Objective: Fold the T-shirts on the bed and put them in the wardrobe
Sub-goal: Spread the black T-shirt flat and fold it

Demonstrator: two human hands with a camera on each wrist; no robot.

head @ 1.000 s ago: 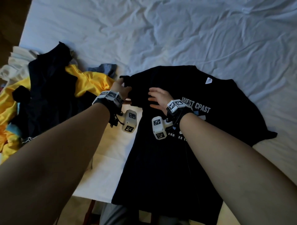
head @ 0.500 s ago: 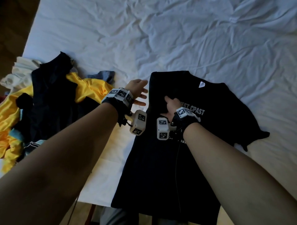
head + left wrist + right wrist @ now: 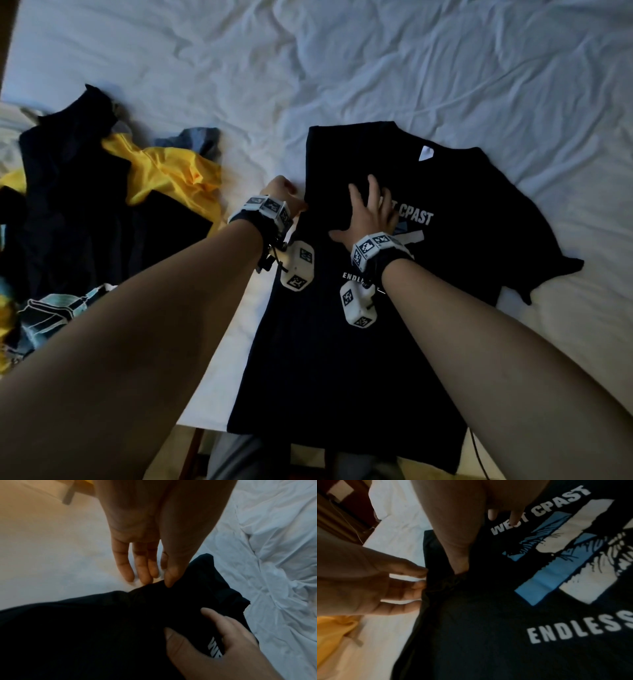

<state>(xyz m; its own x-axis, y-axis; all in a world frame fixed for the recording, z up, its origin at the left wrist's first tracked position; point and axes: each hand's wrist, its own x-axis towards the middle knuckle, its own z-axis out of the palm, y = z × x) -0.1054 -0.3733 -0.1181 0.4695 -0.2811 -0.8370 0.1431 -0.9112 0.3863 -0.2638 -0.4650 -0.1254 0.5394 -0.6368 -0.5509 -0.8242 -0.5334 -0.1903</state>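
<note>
Where its left sleeve folds inward, black printed T-shirt [image 3: 342, 342] flat; right hand [image 3: 371, 212] spread atop; left hand [image 3: 284, 195] fingers straight at edge

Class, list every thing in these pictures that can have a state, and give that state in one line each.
black T-shirt: flat on the bed, print up, left side folded in, right sleeve still spread.
left hand: fingers straight, tips at the shirt's folded edge.
right hand: fingers spread, pressing flat on the shirt.
pile of clothes: unfolded, heaped.
bed sheet: wrinkled.
</note>
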